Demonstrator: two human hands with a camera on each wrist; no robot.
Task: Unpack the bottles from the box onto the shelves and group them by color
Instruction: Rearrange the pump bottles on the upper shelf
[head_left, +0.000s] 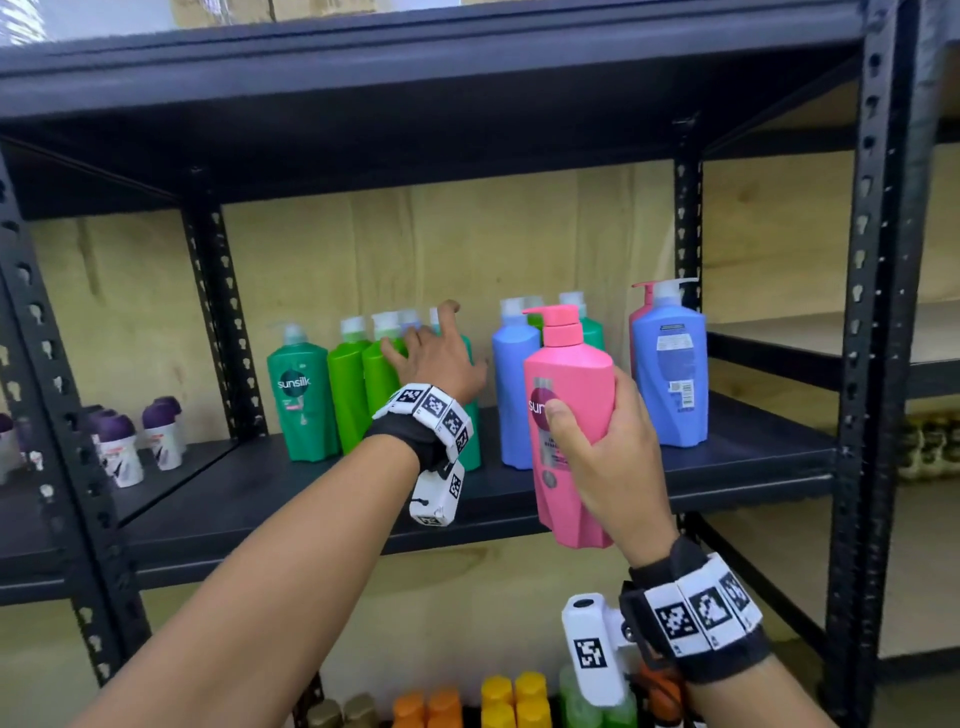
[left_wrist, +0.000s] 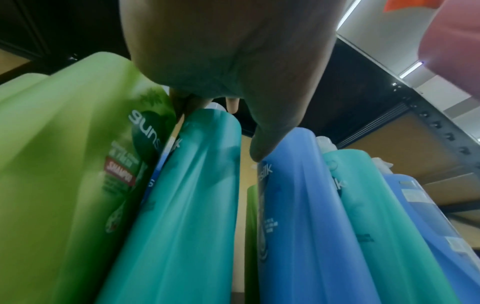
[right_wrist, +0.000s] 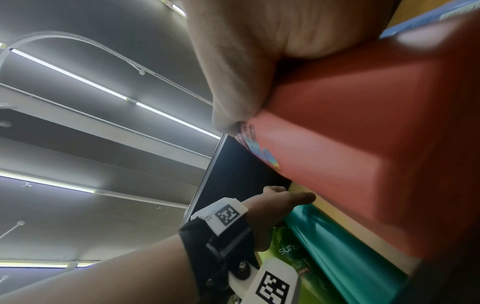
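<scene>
My right hand (head_left: 608, 457) grips a pink pump bottle (head_left: 566, 374) upright, in front of the black shelf (head_left: 753, 457); the right wrist view shows that bottle (right_wrist: 363, 123) under my palm. My left hand (head_left: 431, 358) reaches into the row of green bottles (head_left: 348, 389), fingers spread over their tops. In the left wrist view its fingers (left_wrist: 231, 105) dip behind a teal bottle (left_wrist: 187, 195) and a light green one (left_wrist: 64, 154), and the thumb points at a blue bottle (left_wrist: 293, 205). Blue bottles (head_left: 670, 374) stand to the right, with green ones and a pink pump behind them.
Small purple-capped bottles (head_left: 119, 447) stand in the left bay. Orange and yellow bottles (head_left: 514, 696) fill the shelf below. The shelf above (head_left: 415, 67) hangs low over the bottles. A perforated post (head_left: 872, 312) bounds the bay on the right.
</scene>
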